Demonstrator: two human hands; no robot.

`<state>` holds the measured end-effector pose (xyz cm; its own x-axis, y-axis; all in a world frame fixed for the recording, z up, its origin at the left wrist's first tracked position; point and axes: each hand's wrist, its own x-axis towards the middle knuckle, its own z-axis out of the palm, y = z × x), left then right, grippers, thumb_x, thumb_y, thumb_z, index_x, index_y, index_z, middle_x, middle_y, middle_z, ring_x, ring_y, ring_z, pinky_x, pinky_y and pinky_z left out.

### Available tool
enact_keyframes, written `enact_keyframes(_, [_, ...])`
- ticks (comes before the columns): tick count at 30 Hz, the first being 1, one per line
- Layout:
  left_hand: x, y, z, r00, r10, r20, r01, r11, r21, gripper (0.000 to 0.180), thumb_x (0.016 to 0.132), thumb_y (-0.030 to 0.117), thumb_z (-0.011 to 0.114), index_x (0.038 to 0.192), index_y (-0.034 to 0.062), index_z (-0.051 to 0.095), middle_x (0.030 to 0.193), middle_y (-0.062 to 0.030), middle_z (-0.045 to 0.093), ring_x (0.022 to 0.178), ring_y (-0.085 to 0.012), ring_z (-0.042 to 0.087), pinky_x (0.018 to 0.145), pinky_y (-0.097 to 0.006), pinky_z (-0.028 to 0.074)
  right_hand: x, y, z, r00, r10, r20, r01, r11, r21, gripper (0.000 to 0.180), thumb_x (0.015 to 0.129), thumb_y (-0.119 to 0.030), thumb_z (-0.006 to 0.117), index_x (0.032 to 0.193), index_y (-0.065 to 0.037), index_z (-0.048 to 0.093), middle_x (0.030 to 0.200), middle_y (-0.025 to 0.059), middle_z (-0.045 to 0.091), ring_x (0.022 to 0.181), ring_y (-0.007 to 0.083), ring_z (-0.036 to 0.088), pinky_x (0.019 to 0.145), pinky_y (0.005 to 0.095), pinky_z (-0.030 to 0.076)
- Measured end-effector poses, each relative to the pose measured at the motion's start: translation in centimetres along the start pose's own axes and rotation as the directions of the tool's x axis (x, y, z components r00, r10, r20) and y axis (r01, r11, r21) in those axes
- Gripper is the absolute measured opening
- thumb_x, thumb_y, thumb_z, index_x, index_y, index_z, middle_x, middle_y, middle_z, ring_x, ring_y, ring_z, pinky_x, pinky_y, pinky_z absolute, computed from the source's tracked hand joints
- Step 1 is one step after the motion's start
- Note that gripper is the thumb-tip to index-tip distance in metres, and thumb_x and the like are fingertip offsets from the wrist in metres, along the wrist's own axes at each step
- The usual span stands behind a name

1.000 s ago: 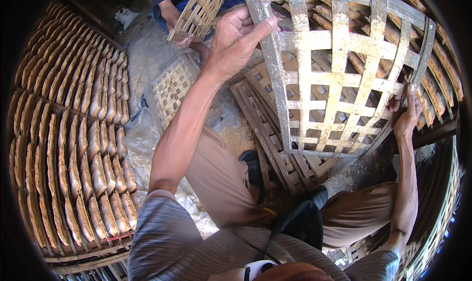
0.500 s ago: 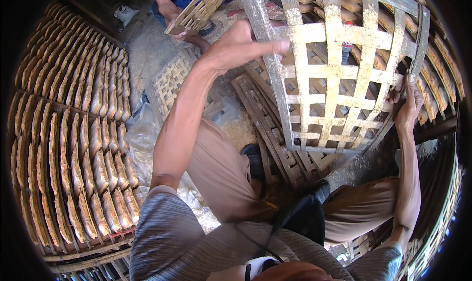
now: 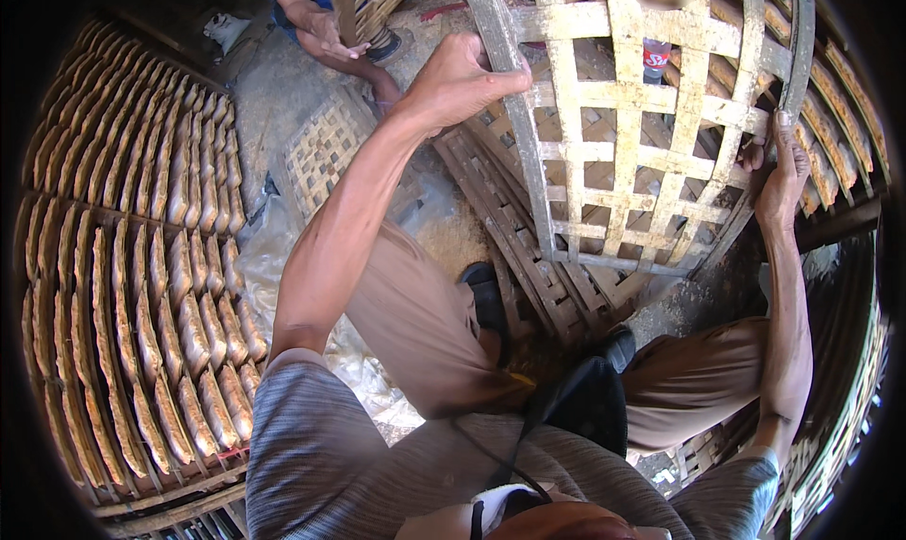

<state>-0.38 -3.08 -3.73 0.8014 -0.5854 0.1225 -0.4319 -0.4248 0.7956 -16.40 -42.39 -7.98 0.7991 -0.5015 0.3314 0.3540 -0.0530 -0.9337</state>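
Note:
Between my two hands a woven bamboo tray (image 3: 628, 153) is held up, an open lattice of pale strips with a grey wooden frame. My left hand (image 3: 462, 82) is closed on its left frame bar, the thumb across the front and the other fingers mostly hidden behind. On the opposite side my right hand (image 3: 783, 177) grips the frame, fingertips showing through a gap in the weave. Below the raised tray, stacked bamboo trays (image 3: 514, 219) lean on the ground in front of my feet. A bottle with a red label (image 3: 655, 59) shows through the lattice.
Racks of filled trays (image 3: 179, 323) rise along my left, with more tray edges (image 3: 840, 115) at far right. Another person's hand (image 3: 321, 35) holds a bamboo tray (image 3: 373, 2) at the top. A flat woven panel (image 3: 330, 148) and plastic sheeting (image 3: 269, 247) lie on the floor.
The bamboo tray in my hands has shifted slightly up and left, with both hands still on it. The other person's tray has moved up and tilted more upright.

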Motion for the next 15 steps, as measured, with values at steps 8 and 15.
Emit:
enact_keyframes(8, [-0.3, 1.4, 1.3, 0.989, 0.071, -0.129, -0.107, 0.948, -0.300, 0.035, 0.089, 0.029, 0.081, 0.108, 0.0004, 0.075, 0.092, -0.0067, 0.076, 0.081, -0.0117, 0.069, 0.073, -0.029, 0.054, -0.3, 0.5, -0.5, 0.999, 0.019, -0.049, -0.015, 0.997, 0.074, 0.033, 0.103, -0.033, 0.066, 0.092, -0.003, 0.071, 0.075, 0.0038, 0.062, 0.058, 0.0115, 0.054, 0.054, 0.0282, 0.044])
enact_keyframes(15, [-0.7, 1.1, 0.1, 0.996, 0.022, 0.088, -0.006, 0.983, -0.184, 0.039, 0.093, 0.028, 0.078, 0.120, -0.0005, 0.072, 0.109, -0.0110, 0.075, 0.098, -0.0140, 0.070, 0.084, -0.029, 0.056, -0.6, -1.5, -0.1, 0.998, 0.028, -0.054, -0.026, 0.999, 0.025, 0.030, 0.104, -0.033, 0.065, 0.097, -0.004, 0.069, 0.074, 0.0033, 0.060, 0.061, 0.0104, 0.051, 0.058, 0.0270, 0.042])
